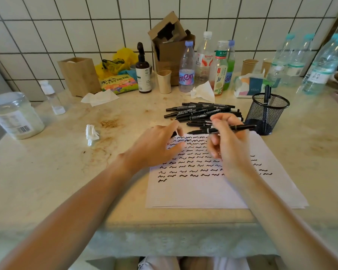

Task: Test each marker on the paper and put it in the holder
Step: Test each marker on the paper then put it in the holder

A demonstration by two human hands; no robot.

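Right hand (228, 141) pinches marker (222, 129) mid-barrel over paper (193, 191), tip toward 9 o'clock; left hand (156, 147) lies spread on the sheet. Marker looks light, stiff, smooth: grip mid-barrel. Holder (265, 114) at 2 o'clock.

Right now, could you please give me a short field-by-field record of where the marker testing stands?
right hand: right hand holds a black marker level above the paper
left hand: left hand rests on the paper's upper left, seemingly holding a small dark piece, perhaps the cap
paper: white sheet with rows of black squiggles, lower part blank
untested pile: loose markers lie behind the paper
holder: black mesh cup, right of the pile, with one marker standing in it
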